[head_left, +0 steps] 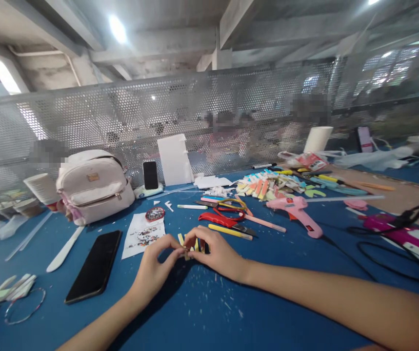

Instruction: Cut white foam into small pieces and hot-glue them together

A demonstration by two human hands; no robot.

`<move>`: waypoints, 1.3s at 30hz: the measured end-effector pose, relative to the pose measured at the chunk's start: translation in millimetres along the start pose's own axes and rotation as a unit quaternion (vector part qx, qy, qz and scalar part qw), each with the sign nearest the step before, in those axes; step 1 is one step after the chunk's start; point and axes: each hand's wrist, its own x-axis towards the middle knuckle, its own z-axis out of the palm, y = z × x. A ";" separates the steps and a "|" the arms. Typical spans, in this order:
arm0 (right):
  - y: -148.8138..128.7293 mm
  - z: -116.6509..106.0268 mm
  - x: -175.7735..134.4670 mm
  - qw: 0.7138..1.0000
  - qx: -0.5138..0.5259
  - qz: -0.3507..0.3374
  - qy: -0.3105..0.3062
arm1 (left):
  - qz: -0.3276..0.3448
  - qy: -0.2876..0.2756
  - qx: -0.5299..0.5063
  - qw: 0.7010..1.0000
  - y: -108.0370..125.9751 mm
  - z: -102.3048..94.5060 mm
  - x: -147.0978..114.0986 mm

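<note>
While the thumb and forefinger of the left hand (158, 267) were pinched on a small yellowish piece (186, 255), those of the right hand (216, 252) were closed on it from the opposite side; the piece lay between both sets of fingertips, over the blue table (268, 324), its full shape hidden. The step in hand appeared to be fine two-handed handling; the next move seemed to call for steady, light fingertip pressure. Beyond the right hand lay a yellow pen (230, 231) and a red-handled tool (216, 219), limiting forward reach; beyond the left, a white sheet (130, 243) bore small loose bits, easily disturbed; a black phone (94, 265) lay leftward; a pink glue gun (293, 210) lay rightward.
</note>
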 end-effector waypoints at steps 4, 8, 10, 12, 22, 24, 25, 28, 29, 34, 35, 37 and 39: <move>-1.4 -0.8 -0.8 1.000 0.006 -0.001 -0.007 | 0.001 0.024 -0.027 0.999 5.2 -2.4 -0.1; -0.2 -1.1 -0.3 1.000 -0.004 -0.007 -0.014 | -0.014 0.026 -0.066 0.997 9.3 -4.4 5.1; 0.5 -1.5 -0.2 1.000 0.003 -0.014 -0.021 | -0.028 0.019 -0.095 0.995 12.0 -5.5 9.9; 0.3 -2.3 -0.3 0.999 0.030 -0.017 -0.029 | -0.040 0.014 -0.126 0.991 16.2 -7.2 15.2; -3.8 -0.1 -0.6 0.969 0.243 0.023 -0.047 | -0.067 -0.004 -0.250 0.966 49.5 -20.7 46.4; -0.3 2.0 0.1 0.948 0.313 0.033 -0.041 | -0.072 -0.012 -0.271 0.960 52.0 -19.9 55.7; 1.6 2.8 0.6 0.940 0.338 0.038 -0.038 | -0.075 -0.013 -0.279 0.957 52.2 -19.3 60.6; 6.3 3.7 2.2 0.926 0.375 0.047 -0.023 | -0.075 -0.006 -0.299 0.951 50.5 -19.3 74.2; 7.4 3.9 2.6 0.924 0.379 0.048 -0.018 | -0.072 -0.002 -0.304 0.950 50.2 -20.2 78.2; 12.6 6.2 2.9 0.943 0.329 0.031 0.047 | -0.029 0.020 -0.314 0.949 62.2 -27.5 101.0; 14.2 7.0 2.7 0.947 0.312 0.031 0.067 | -0.015 0.025 -0.313 0.949 67.9 -28.0 107.9; 17.5 8.5 2.7 0.952 0.284 0.041 0.107 | 0.015 0.032 -0.303 0.952 81.2 -26.4 125.6; 20.2 9.9 3.0 0.954 0.262 0.057 0.136 | 0.043 0.025 -0.285 0.957 95.2 -19.3 147.9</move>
